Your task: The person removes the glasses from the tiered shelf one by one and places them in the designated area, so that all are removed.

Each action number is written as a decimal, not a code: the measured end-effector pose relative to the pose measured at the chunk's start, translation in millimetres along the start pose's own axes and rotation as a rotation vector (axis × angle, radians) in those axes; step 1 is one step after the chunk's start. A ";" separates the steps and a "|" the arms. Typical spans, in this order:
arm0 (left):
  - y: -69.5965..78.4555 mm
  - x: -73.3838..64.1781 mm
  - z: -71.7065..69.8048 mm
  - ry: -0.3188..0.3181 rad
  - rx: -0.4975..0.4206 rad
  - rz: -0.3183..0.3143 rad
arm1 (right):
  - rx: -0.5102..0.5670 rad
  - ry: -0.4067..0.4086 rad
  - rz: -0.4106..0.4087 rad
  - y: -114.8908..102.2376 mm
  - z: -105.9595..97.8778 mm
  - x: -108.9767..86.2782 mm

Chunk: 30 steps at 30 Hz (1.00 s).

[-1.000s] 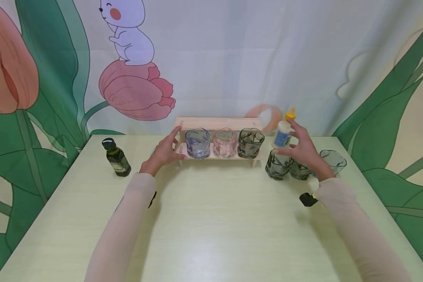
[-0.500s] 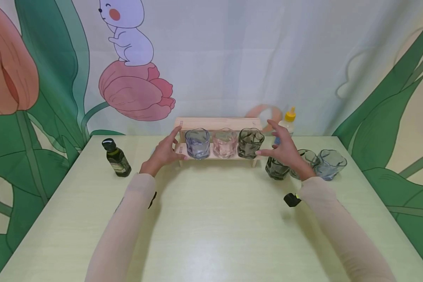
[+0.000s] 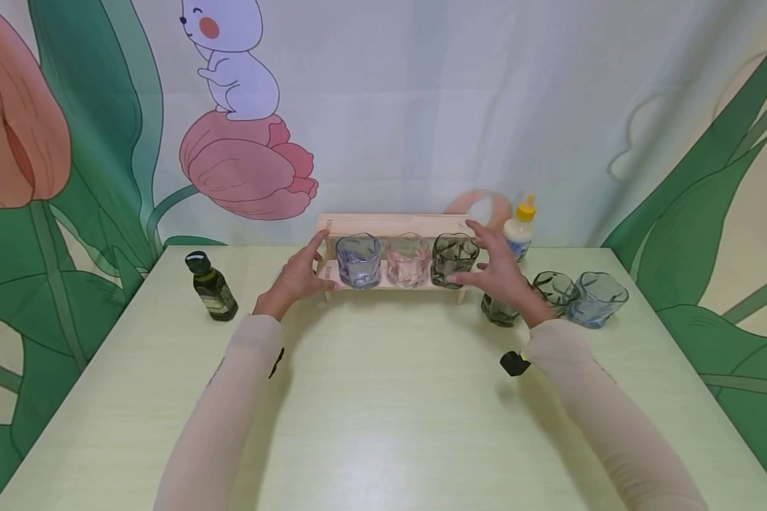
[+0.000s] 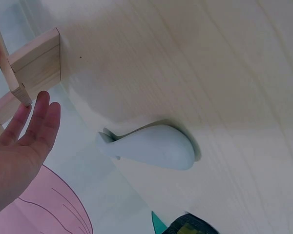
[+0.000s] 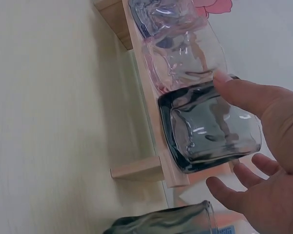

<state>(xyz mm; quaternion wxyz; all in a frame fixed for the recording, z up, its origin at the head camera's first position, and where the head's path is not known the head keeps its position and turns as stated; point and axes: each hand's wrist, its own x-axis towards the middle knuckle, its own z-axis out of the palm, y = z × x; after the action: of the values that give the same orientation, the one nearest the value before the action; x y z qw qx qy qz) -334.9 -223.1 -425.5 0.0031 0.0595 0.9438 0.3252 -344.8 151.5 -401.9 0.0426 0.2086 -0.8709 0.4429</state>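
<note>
A two-tier wooden rack [image 3: 396, 224] stands at the back of the table, bearing a bluish glass [image 3: 358, 262], a pink glass [image 3: 408, 261] and a dark grey glass [image 3: 451, 257] in a row. My left hand [image 3: 299, 275] holds the rack's left end, thumb in front and fingers at the back; its fingers [image 4: 41, 114] meet the wood in the left wrist view. My right hand [image 3: 501, 270] is spread around the dark grey glass. In the right wrist view its thumb [image 5: 244, 92] overlaps the glass [image 5: 210, 127], while the other fingers stay spread just below it.
Right of the rack stand two more grey glasses, one [image 3: 498, 311] partly behind my right hand, the other [image 3: 555, 287] beside a pale blue glass [image 3: 596, 299]. Behind is a yellow-capped bottle [image 3: 518, 231]. A dark bottle [image 3: 212, 287] and a whale-shaped piece [image 4: 154, 147] lie leftward.
My right hand has moved left from above the loose grey glasses to the dark grey glass at the rack's right end. The left hand has kept its place on the rack.
</note>
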 end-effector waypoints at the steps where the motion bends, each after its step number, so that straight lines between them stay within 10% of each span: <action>1: -0.5 0.6 0.2 -0.002 0.000 -0.004 | -0.014 0.003 0.003 -1.0 1.4 0.4; 30: -0.7 2.7 1.3 -0.009 -0.019 -0.036 | -0.137 0.011 0.114 -6.6 25.1 9.2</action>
<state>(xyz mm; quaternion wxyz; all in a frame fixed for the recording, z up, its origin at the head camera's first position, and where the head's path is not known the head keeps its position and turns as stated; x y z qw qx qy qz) -337.6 -222.5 -426.9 0.0139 0.0442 0.9415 0.3338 -347.7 125.2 -409.8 0.0361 0.1528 -0.9094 0.3852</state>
